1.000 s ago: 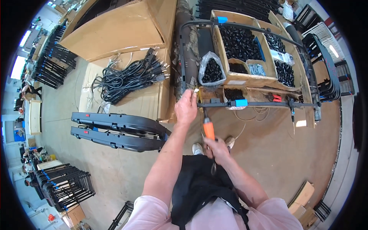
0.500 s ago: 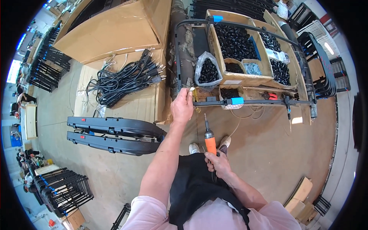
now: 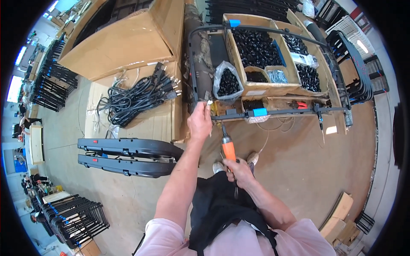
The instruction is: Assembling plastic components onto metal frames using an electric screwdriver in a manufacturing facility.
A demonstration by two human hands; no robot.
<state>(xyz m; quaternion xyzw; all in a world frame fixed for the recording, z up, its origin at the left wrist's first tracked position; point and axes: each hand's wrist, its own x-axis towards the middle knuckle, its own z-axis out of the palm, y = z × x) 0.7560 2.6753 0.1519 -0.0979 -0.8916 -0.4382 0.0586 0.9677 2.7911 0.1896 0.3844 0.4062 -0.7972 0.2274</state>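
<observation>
Black tubular frame [image 3: 283, 112] stretches toward two o'clock from the left hand [image 3: 199, 121], which is clamped around its eight-o'clock corner; the right hand [image 3: 240, 173] grips an orange power screwdriver [image 3: 229, 150], its bit pointing toward eleven o'clock.

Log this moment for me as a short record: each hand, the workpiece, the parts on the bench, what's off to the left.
Left hand: gripping black frame at its near-left corner; pale spot at fingertips, unidentifiable
Right hand: holding orange power screwdriver, bit toward frame's near bar; contact unclear
Workpiece: black frame, blue pieces on near and far bars
Parts: wooden bin of small black pieces; plastic bag of more
Left: bundled black cords on cardboard
</observation>
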